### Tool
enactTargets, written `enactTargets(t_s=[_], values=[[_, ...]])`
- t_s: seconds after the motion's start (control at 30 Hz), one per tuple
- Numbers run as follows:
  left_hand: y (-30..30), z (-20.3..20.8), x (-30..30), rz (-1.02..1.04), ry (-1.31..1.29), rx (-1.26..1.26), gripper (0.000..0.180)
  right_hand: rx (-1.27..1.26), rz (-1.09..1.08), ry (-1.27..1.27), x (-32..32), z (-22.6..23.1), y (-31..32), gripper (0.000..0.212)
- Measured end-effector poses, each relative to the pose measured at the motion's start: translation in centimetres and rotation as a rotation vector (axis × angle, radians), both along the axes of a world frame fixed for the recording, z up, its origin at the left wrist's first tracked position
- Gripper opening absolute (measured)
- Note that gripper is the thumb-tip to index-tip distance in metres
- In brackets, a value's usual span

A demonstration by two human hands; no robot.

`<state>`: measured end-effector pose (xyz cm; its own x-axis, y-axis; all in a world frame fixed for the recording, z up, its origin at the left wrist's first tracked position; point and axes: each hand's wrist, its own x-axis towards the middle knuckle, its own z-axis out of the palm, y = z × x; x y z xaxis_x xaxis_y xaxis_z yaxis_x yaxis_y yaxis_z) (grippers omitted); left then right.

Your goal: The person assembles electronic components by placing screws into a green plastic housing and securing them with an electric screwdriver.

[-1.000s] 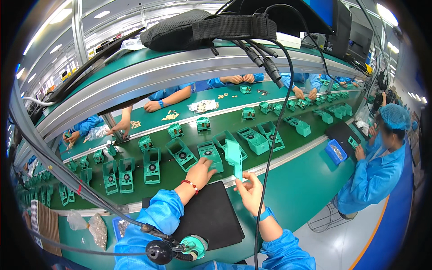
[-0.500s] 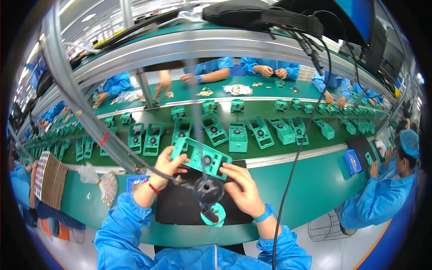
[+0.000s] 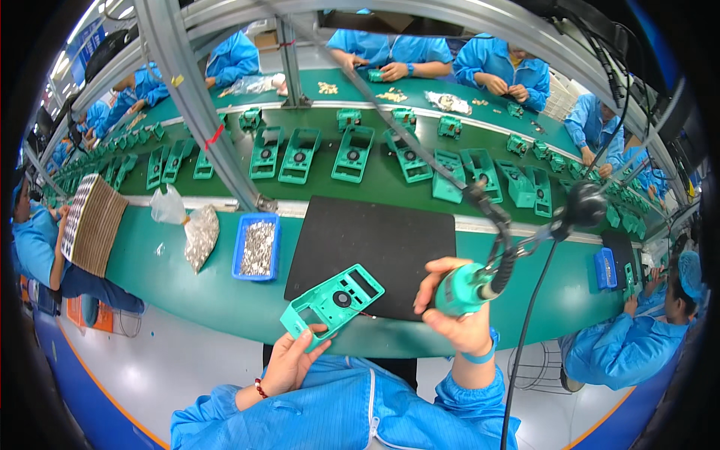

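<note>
My left hand (image 3: 287, 365) grips the near left end of an open green plastic housing (image 3: 325, 310), thumb and fingers closed on its rim. The housing is tilted over the near edge of the black mat (image 3: 375, 236). A round black part (image 3: 342, 298) sits in its middle, and a thin wire sticks out beside it. To the right, my right hand (image 3: 471, 331) is wrapped round a green power screwdriver (image 3: 459, 289), which hangs from a black coiled cord (image 3: 502, 270). The screwdriver's tip is not visible behind the hand.
A blue bin (image 3: 238, 259) of small metal parts and a plastic bag (image 3: 201, 236) stand left of the mat. Beyond runs a green conveyor (image 3: 225, 180) carrying several housings. A metal post (image 3: 184, 90) and a black cable (image 3: 531, 322) cross the view. Co-workers sit opposite and at both sides.
My right hand has left the housing and taken hold of the screwdriver. My left hand has brought the housing lower and nearer to me, turning it. The view has shifted.
</note>
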<state>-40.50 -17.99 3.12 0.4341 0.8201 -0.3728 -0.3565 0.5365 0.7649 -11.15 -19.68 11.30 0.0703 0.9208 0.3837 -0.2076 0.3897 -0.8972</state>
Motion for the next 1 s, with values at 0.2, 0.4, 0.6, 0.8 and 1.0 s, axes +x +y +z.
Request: enactTargets(t_s=[0.2,0.4,0.6,0.8,1.0], values=[[-1.5,-2.3,-3.4,-0.341,-0.125,-0.401,0.046,0.015,-0.137,-0.024,-2.9,-1.4,-0.2,0.063],[-1.8,-4.5,-2.8,-0.415,-0.270,-0.545,0.043,-0.010,-0.214,-0.137,-5.7,-1.5,-0.5,0.065],[0.5,-7.4,-3.3,-0.778,-0.221,-0.489,0.063,-0.017,-0.204,-0.135,-7.2,-2.3,0.6,0.065],[7.5,-4.0,-9.4,-1.026,0.378,0.430,0.028,-0.066,-0.351,-0.157,-8.6,-2.0,1.8,0.064],[21.3,-2.6,-12.1,-0.131,1.477,1.378,0.014,-0.079,-0.466,-0.095,-9.6,-1.9,4.1,0.058]])
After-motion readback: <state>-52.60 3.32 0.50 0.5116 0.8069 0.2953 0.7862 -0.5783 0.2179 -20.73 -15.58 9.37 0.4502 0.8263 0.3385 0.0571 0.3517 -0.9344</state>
